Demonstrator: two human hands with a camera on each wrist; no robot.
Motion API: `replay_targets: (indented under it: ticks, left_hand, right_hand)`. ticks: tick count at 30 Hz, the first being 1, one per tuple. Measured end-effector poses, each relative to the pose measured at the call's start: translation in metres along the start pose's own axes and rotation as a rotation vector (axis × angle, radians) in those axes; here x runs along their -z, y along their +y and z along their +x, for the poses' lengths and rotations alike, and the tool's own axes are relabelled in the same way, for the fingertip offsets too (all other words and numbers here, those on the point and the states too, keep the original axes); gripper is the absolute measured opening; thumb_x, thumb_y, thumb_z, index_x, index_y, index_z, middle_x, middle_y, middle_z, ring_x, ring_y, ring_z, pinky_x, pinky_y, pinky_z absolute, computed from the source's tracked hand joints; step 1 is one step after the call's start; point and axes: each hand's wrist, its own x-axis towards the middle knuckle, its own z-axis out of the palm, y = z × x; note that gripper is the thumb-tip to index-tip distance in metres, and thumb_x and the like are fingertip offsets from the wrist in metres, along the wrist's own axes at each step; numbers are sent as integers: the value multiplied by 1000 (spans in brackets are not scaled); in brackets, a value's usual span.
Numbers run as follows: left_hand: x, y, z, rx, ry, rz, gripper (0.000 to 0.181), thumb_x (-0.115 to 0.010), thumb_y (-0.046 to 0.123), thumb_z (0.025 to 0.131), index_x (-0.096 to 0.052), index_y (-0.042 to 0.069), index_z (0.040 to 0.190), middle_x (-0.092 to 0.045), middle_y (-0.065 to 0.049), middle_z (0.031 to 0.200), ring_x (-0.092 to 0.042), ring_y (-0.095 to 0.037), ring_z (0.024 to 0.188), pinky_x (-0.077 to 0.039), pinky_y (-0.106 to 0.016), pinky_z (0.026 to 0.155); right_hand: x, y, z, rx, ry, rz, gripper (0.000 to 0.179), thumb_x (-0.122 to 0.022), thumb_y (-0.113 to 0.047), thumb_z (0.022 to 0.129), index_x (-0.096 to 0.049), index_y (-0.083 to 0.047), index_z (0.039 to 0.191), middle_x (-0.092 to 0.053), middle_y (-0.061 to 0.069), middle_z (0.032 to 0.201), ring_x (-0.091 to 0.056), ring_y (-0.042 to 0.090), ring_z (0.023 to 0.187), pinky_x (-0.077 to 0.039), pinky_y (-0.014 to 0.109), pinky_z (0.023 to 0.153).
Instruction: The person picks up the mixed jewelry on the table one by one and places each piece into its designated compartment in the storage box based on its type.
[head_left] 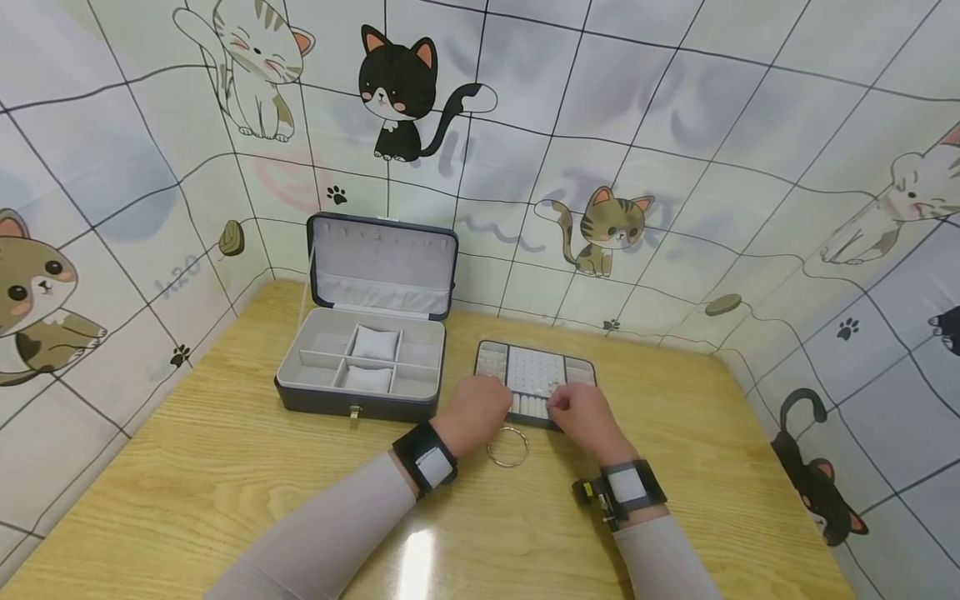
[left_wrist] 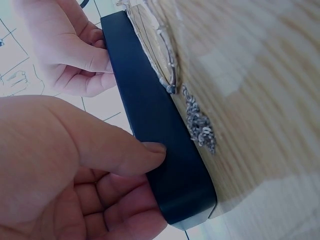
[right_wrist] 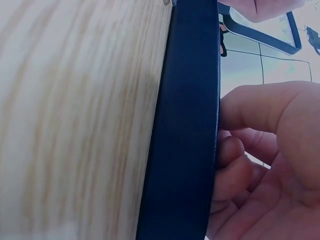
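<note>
A small jewelry tray (head_left: pixel 536 367) with a dark rim, pale compartments and ring rolls lies on the table. At its front left corner my left hand (head_left: pixel 477 408) grips it, the thumb (left_wrist: pixel 145 159) against the dark front side and the fingers curled behind the top edge. My right hand (head_left: pixel 588 421) is at the front right part of the tray, over the ring rolls. Its thumb and forefinger are bent together, but the tray's edge hides their tips in the right wrist view, so anything between them cannot be seen. A bangle (head_left: pixel 507 464) lies just in front.
To the left stands an open jewelry box (head_left: pixel 360 404), its lid (head_left: pixel 382 262) raised, with two pale cushions (head_left: pixel 375 343) among its compartments. A small heap of chain (left_wrist: pixel 200 122) lies by the tray's front side. A cat-print curtain (head_left: pixel 525 150) surrounds the wooden table (head_left: pixel 225 450).
</note>
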Motion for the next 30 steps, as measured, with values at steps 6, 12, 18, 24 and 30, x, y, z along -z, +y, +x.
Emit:
replay_targets:
  ticks: [6,12,18,24,30]
  left_hand:
    - [2,0,0,5,-15,-1,4,-74,19,95,-77,18,92,-70,2,81,-63,-15,72,-55,-32,59]
    - [2,0,1,12,-27,1,5,-75,20,95,-77,17,93,-71,1,82,-64,-15,73,-56,-32,60]
    - [2,1,3,14,-24,-8,4,-75,19,95,-77,17,92,-70,1,81,-64,-15,72,-56,-32,60]
    - [5,0,3,12,-6,-9,6,-74,18,96,-77,18,91,-71,1,80,-64,-15,71,-55,-32,59]
    - [5,1,3,12,0,4,7,-73,19,96,-77,18,91,-71,1,80,-65,-15,72,-55,-32,59]
  right_hand:
    - [0,1,1,-6,-6,5,13,-74,-5,88,-74,-13,78,-71,1,80,-59,17,79,-49,32,72]
    - [-1,2,1,9,13,-9,14,-75,-4,87,-73,-14,77,-70,0,77,-58,17,76,-49,32,72]
    - [-1,2,3,-17,11,-10,13,-75,-5,86,-73,-14,77,-68,-1,76,-57,17,75,-47,31,70]
    - [2,3,4,-21,14,-13,13,-75,-6,86,-73,-14,77,-68,0,76,-57,17,75,-46,31,69]
    - [3,3,4,-22,13,-10,12,-75,-6,86,-73,-13,78,-67,1,76,-57,18,75,-46,31,69]
